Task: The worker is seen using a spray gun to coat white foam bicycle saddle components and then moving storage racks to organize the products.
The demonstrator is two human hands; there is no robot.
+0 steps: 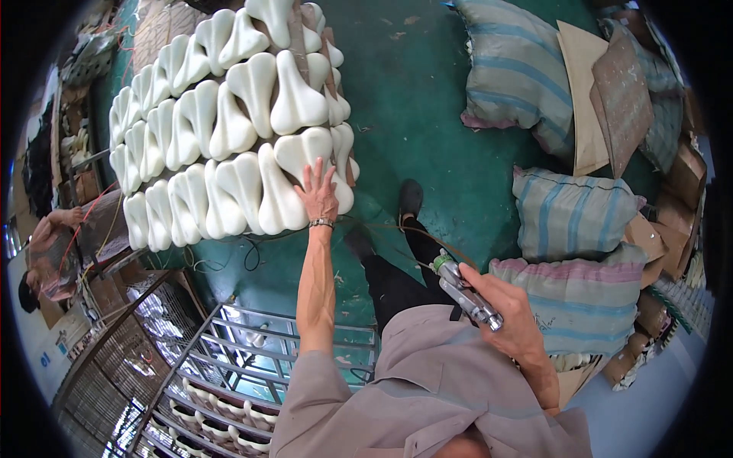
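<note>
Rows of cream-white bicycle saddle pads (299, 95) stand on edge, packed side by side, at the upper left. My left hand (319, 197) lies with its fingers spread on the near right pad (304, 156) of the closest row; a metal watch is on that wrist. Over at the right, close to my body, my right hand (500, 309) is wrapped round a silver air tool (469, 296) with a green fitting at one end. A thin hose appears to run from that fitting toward the pads. The far side of the tool is hidden by my fingers.
Striped woven sacks (573, 214) and cardboard sheets (584, 99) lie at the right. A metal rack (252, 355) with more saddle shapes stands at the lower left. Another person (57, 252) is at the far left. Hoses (252, 256) cross the green floor (405, 99).
</note>
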